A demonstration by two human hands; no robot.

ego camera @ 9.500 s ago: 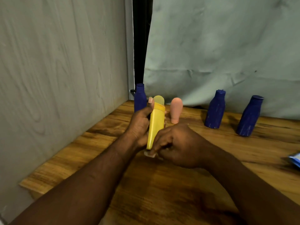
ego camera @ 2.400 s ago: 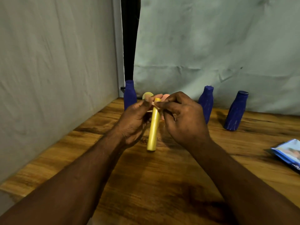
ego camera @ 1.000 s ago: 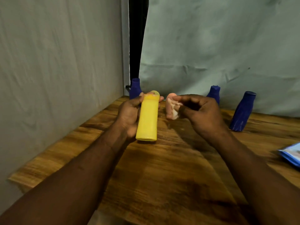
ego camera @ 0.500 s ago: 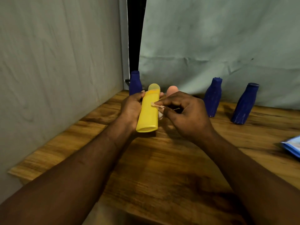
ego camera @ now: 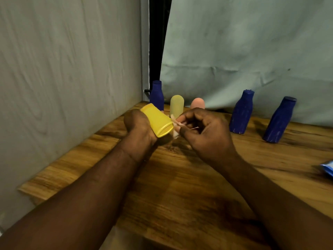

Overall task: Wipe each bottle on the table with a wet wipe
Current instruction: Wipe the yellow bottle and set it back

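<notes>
2 bare forearms (ego camera: 108, 177) run to 2 bare hands (ego camera: 138, 129).

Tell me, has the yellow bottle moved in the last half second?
Yes: the yellow bottle has tipped leftward, uncovering the pale bottle standing behind it.

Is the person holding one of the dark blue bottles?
No, all three dark blue bottles stand on the table, while the left hand grips the yellow bottle and the right hand pinches the wet wipe.
</notes>
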